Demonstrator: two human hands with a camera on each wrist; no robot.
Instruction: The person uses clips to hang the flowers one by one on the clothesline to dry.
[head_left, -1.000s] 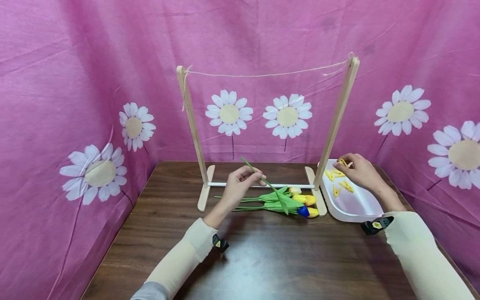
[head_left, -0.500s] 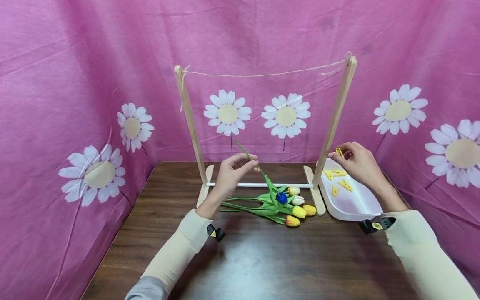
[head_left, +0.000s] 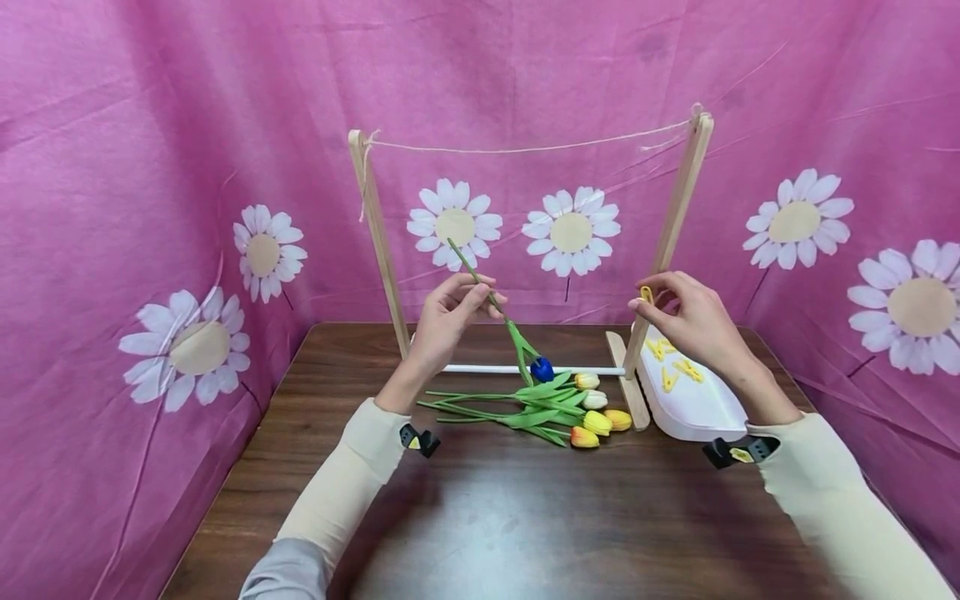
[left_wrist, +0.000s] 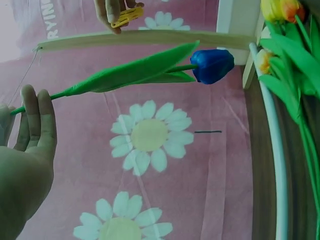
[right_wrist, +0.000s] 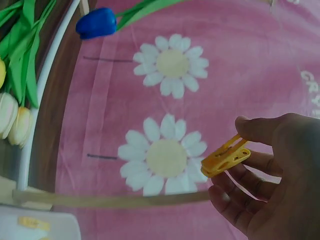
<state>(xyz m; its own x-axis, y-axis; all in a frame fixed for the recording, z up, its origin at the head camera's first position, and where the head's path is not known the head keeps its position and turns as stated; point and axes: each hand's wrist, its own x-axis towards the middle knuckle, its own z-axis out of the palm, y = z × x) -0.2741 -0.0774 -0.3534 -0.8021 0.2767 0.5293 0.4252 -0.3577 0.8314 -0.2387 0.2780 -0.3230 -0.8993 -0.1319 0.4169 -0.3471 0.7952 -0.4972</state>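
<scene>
My left hand (head_left: 444,321) pinches the green stem of a blue artificial tulip (head_left: 542,369), whose bloom hangs downward above the other flowers. In the left wrist view the blue tulip (left_wrist: 212,66) shows its long leaf. My right hand (head_left: 701,321) pinches a yellow clothespin (head_left: 647,295) between thumb and fingers, beside the right post of a wooden frame (head_left: 682,196). In the right wrist view the clothespin (right_wrist: 225,157) is plainly seen. A twine line (head_left: 517,151) spans the tops of the two posts, above both hands.
Several yellow, white and orange tulips (head_left: 597,423) lie on the brown table (head_left: 487,517) near the frame's white bottom rod (head_left: 480,368). A white tray (head_left: 701,417) with several yellow clothespins (head_left: 687,371) stands at the right. A pink curtain (head_left: 517,67) surrounds the table.
The left hand has raised the blue tulip off the pile, up and slightly left. My right hand has lifted the clothespin out of the tray and moved left.
</scene>
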